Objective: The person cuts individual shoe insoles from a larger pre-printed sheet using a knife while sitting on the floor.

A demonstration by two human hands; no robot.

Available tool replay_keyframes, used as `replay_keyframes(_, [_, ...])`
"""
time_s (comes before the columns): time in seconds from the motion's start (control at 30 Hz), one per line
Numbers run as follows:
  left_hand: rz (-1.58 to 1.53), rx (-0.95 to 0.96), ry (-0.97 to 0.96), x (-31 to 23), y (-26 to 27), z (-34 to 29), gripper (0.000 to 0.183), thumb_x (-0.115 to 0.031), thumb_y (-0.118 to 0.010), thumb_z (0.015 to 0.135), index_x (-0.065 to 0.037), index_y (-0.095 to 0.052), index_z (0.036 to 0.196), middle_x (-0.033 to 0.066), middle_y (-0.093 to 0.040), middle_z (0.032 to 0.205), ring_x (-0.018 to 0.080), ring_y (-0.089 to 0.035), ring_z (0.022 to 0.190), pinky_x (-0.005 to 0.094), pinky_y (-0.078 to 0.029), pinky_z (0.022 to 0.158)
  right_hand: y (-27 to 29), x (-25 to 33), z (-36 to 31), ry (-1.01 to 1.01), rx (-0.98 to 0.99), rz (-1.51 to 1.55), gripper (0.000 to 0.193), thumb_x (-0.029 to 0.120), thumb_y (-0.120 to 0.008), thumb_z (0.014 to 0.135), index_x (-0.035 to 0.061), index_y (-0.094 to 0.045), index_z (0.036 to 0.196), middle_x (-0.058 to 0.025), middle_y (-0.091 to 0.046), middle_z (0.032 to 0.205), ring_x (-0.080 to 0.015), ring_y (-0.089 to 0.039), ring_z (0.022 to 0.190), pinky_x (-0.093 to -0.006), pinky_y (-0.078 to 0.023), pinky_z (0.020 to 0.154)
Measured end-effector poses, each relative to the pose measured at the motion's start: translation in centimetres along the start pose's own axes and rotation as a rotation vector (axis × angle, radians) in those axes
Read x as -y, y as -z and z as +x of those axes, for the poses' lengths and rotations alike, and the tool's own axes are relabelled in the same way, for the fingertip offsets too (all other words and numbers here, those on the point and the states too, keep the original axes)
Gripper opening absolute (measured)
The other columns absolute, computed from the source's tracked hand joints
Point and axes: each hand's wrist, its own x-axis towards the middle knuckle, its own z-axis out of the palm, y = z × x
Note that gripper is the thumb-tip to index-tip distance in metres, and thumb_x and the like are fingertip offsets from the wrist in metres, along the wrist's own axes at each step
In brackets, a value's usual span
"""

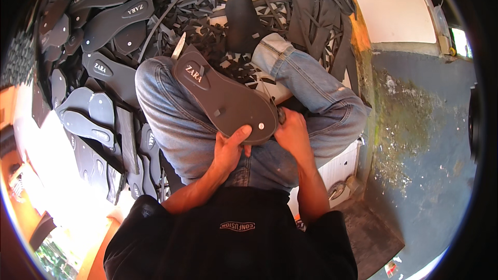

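A dark grey sandal sole (228,96) lies tilted across my lap, its raised heel patch toward my left knee. My left hand (231,148) is closed on its rounded toe end, thumb on top near a round white dot (261,126). My right hand (292,129) is closed at the sole's right edge, around a small dark-handled tool (281,115); its working end is mostly hidden. A little dark scrap (218,111) rests on the sole. Just beyond the heel end a pale pointed blade (179,45) sticks up beside my left knee.
Many dark sandal soles (118,21) are heaped at the left. Dark offcut strips (199,18) cover the floor ahead, around my dark-socked foot (243,21). A stained blue-grey wall (420,124) stands at the right, with a dark block (368,233) below it.
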Motion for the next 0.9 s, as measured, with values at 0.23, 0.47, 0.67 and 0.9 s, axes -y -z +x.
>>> replay_keyframes(0.23, [0.134, 0.033, 0.126, -0.9, 2.7, -1.0, 0.026, -0.02, -0.063, 0.086, 0.0, -0.056, 0.102, 0.008, -0.062, 0.078, 0.0143, -0.057, 0.054, 0.0252, -0.045, 0.041, 0.8, 1.4, 1.0, -0.465, 0.36, 0.854, 0.027, 0.028, -0.062, 0.088, 0.0014, -0.062, 0.084, 0.0028, -0.05, 0.056, -0.0036, -0.042, 0.045, -0.0205, -0.03, 0.039])
replay_keyframes(0.47, [-0.071, -0.184, -0.083, -10.1, 1.5, 3.2, 0.032, -0.028, -0.06, 0.089, -0.001, -0.055, 0.105, 0.0073, -0.066, 0.086, 0.0148, -0.064, 0.071, 0.0254, -0.053, 0.059, 1.2, 2.4, -5.4, -0.411, 0.42, 0.831, 0.024, 0.023, -0.07, 0.083, 0.0034, -0.058, 0.078, 0.0039, -0.051, 0.058, -0.0049, -0.044, 0.046, -0.0232, -0.034, 0.042])
replay_keyframes(0.67, [0.355, -0.039, 0.115, -12.3, 1.1, 4.5, 0.026, -0.027, -0.061, 0.089, -0.002, -0.061, 0.096, 0.0044, -0.066, 0.076, 0.0116, -0.063, 0.062, 0.0238, -0.053, 0.058, 0.9, 3.2, -5.9, -0.228, 0.218, 0.369, 0.039, 0.032, -0.065, 0.086, 0.0015, -0.051, 0.065, -0.0074, -0.05, 0.049, -0.0209, -0.049, 0.042, -0.0334, -0.037, 0.043])
replay_keyframes(0.9, [0.429, 0.024, 0.226, -10.3, -0.1, 2.7, 0.026, -0.025, -0.065, 0.086, 0.0, -0.062, 0.09, 0.0041, -0.064, 0.073, 0.009, -0.061, 0.059, 0.021, -0.05, 0.053, 0.3, 3.1, -5.3, -0.168, 0.078, 0.194, 0.045, 0.028, -0.067, 0.085, 0.0003, -0.042, 0.059, -0.0089, -0.033, 0.046, -0.017, -0.027, 0.045, -0.0344, -0.029, 0.042])
